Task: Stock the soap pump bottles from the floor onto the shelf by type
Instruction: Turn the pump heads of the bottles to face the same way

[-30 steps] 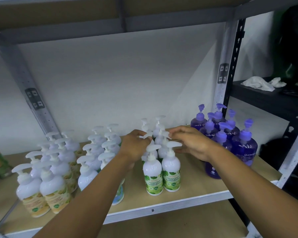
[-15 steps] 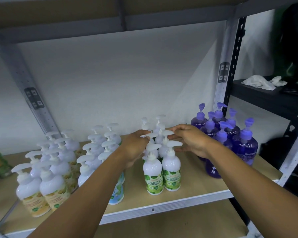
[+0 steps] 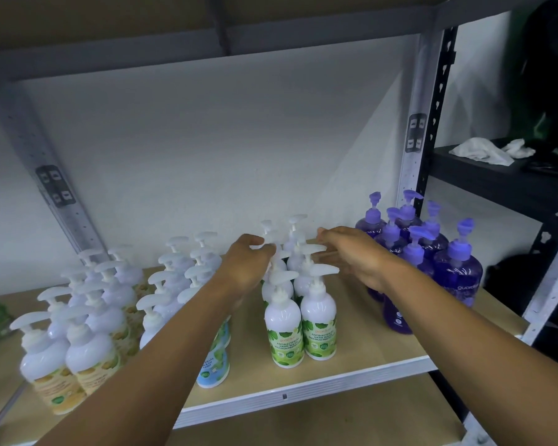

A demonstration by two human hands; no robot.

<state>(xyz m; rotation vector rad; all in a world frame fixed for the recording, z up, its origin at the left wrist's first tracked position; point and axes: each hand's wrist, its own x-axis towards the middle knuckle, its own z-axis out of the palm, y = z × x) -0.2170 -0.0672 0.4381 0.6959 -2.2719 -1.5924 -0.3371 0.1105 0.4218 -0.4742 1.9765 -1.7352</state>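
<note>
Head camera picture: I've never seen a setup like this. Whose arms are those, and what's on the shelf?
There is no machine here: a person wears one camera on the head, looking forward and down, so the two bare arms are their own. The left hand and right hand reach into the white plastic pump bottles with green leaf labels, among their pump heads; whether either grips one is unclear. On the pale wooden shelf board the soap stands grouped by type: white bottles with yellow labels at far left, white bottles with blue labels next, then the green ones, and clear purple pump bottles at right. A crumpled white cloth lies on the dark shelf beyond.
</note>
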